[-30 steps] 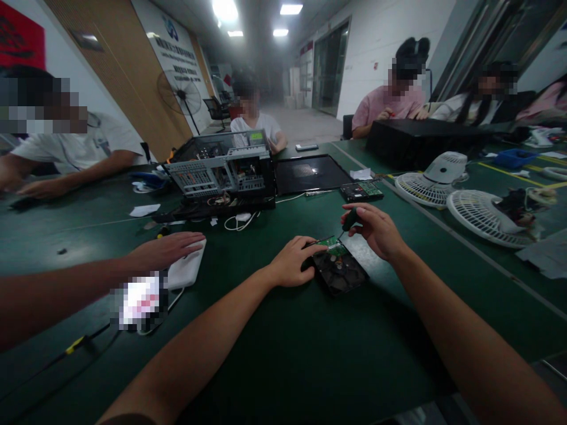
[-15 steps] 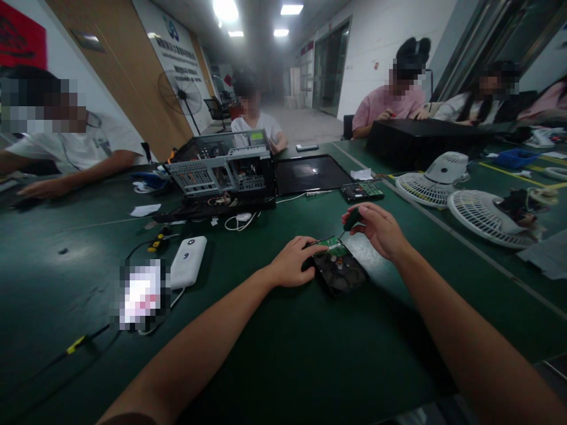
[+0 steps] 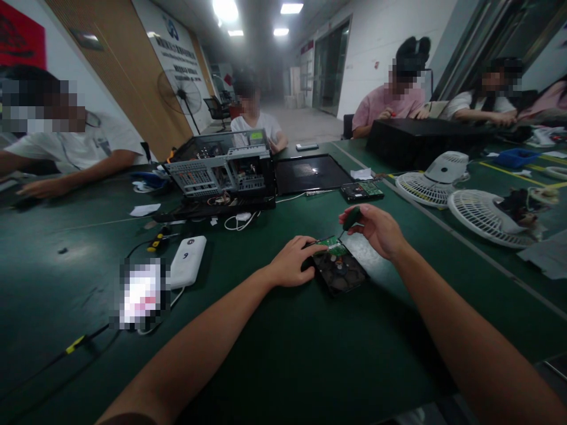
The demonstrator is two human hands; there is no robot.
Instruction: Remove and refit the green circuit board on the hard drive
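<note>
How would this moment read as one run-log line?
left hand: on hard drive | right hand: holding screwdriver | tip: at drive's far end

There are two bare hands [image 3: 293, 262] [image 3: 378, 229] of the wearer, with one dark-handled screwdriver [image 3: 352, 218] and two hard drives [image 3: 340, 273] [image 3: 362, 191]. Two white fan grilles [image 3: 414, 188] [image 3: 475, 217] show clearly. There are also one open computer case [image 3: 221, 171], one flat black panel [image 3: 312, 172], one black box [image 3: 407, 141] and one white power bank [image 3: 188, 265], plus five other people [image 3: 108, 133] [image 3: 256, 124] [image 3: 374, 107] [image 3: 465, 105] [image 3: 547, 103], one pedestal fan [image 3: 181, 94] and four lit ceiling lights [image 3: 225, 10] [image 3: 291, 9] [image 3: 235, 33] [image 3: 280, 32].
</note>
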